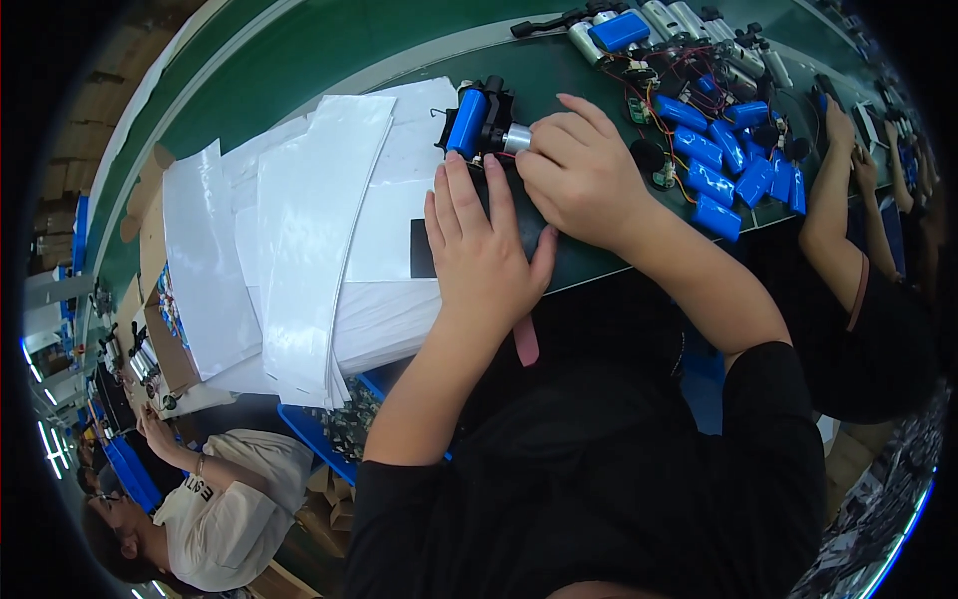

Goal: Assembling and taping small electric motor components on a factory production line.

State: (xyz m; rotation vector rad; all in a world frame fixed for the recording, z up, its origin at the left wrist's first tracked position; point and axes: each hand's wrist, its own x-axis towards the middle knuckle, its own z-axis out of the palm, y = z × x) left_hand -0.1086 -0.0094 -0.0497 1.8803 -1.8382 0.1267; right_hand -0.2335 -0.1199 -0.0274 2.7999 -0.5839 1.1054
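Note:
A small black plastic housing [493, 108] with a blue wrapped battery pack [466, 122] in it lies on the green bench, beside the white sheets. From its right side a silver motor cylinder [516, 138] sticks out. Flat, with fingers stretched, my left hand [481, 250] rests its fingertips by the housing's near edge. My right hand [584, 178] is closed, its curled fingers at the end of the silver cylinder. Beneath my left hand lies something dark, mostly covered. A pink strip [526, 341] shows below my left wrist, at the bench edge.
White sheets [319, 220] lie in a stack to the left, near an open cardboard box [170, 339]. At right are several loose blue battery packs [714, 185] with wires; silver motor units [689, 25] are piled behind. Co-workers' arms [833, 185] reach in at right; another person [230, 509] sits lower left.

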